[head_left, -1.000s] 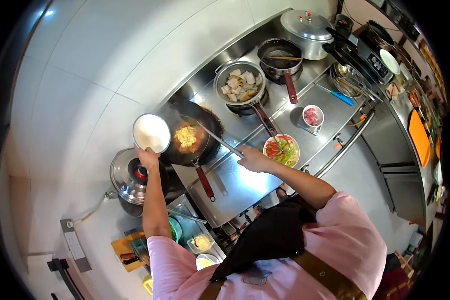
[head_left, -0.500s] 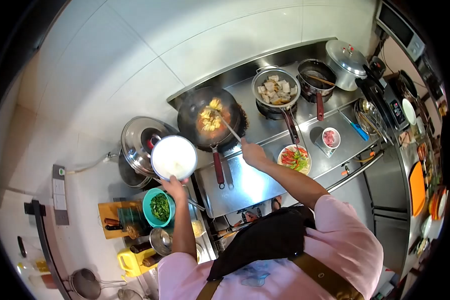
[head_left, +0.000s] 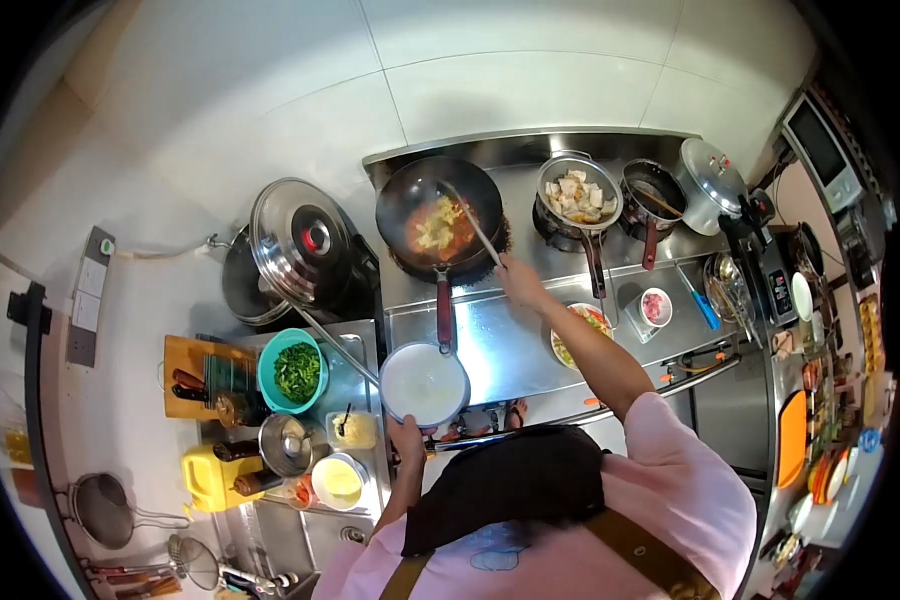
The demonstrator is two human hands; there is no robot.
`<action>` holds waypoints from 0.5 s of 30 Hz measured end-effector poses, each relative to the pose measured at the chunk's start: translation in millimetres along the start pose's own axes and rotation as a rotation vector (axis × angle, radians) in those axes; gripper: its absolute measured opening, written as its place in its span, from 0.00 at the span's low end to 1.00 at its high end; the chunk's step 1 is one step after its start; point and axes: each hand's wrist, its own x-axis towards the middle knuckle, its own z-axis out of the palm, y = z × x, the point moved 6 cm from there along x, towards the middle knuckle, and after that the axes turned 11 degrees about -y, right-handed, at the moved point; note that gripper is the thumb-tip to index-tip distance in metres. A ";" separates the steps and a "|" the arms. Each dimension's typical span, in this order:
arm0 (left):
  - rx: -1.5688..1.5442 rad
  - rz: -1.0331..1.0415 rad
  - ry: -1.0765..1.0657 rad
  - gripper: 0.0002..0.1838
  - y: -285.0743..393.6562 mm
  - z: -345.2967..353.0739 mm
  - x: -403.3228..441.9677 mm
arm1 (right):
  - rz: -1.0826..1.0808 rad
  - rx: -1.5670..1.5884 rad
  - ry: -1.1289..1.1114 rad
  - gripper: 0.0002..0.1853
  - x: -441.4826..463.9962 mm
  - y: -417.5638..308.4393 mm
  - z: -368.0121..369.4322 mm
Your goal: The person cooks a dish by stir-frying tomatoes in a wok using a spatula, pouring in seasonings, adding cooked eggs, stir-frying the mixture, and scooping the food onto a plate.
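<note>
My left hand (head_left: pixel 406 438) grips the near rim of a white bowl (head_left: pixel 425 383), which looks nearly empty and is held over the counter edge, in front of the wok handle. My right hand (head_left: pixel 520 281) is closed around the handle of a long metal spatula (head_left: pixel 480 233). The spatula's far end reaches into the dark wok (head_left: pixel 395 192) on the stove; its tip is hard to make out. Yellow scrambled egg with a reddish sauce (head_left: pixel 438 229) lies in the wok. The wok's red-brown handle (head_left: pixel 444 310) points towards me, untouched.
To the right are a pan of pale chunks (head_left: pixel 578 195), a small saucepan (head_left: pixel 660 188), a plate of sliced peppers (head_left: pixel 567 352) and a small meat bowl (head_left: pixel 654 308). On the left stand a lidded pot (head_left: pixel 305 240), a teal bowl of greens (head_left: pixel 292 371), knives and a yellow jug (head_left: pixel 215 478).
My left hand has drawn the white bowl from beside the lidded pot down and right, closer to my body. My right hand keeps the spatula in the wok, where the egg looks more spread out.
</note>
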 end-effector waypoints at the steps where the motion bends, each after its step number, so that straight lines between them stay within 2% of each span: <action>1: -0.006 -0.004 -0.026 0.25 -8.3 10.1 0.5 | 0.007 -0.001 -0.062 0.14 0.8 -4.9 0.7; 4: -0.020 -0.087 -0.123 0.25 -35.7 30.2 6.9 | 0.091 0.142 -0.289 0.13 -22.0 -8.1 -4.3; 6: -0.010 -0.078 -0.188 0.25 -48.0 47.3 14.5 | 0.081 0.145 -0.266 0.13 -48.5 -35.0 -14.9; 7: 0.001 -0.137 -0.200 0.26 -48.7 57.3 14.8 | 0.077 0.147 -0.250 0.12 -58.1 -43.1 -16.0; 10: -0.043 -0.167 -0.274 0.28 -76.5 80.9 32.2 | 0.103 0.180 -0.325 0.13 -66.6 -39.8 0.8; 11: -0.034 -0.199 -0.332 0.30 -80.1 89.3 34.8 | 0.119 0.073 -0.285 0.13 -66.6 -40.2 2.0; 14: -0.032 -0.273 -0.381 0.31 -94.8 107.0 41.2 | -0.025 -0.255 -0.035 0.15 -50.4 -17.2 10.0; 15: -0.030 -0.257 -0.390 0.32 -98.9 110.4 43.8 | 0.019 -0.225 -0.009 0.15 -48.7 -10.8 10.1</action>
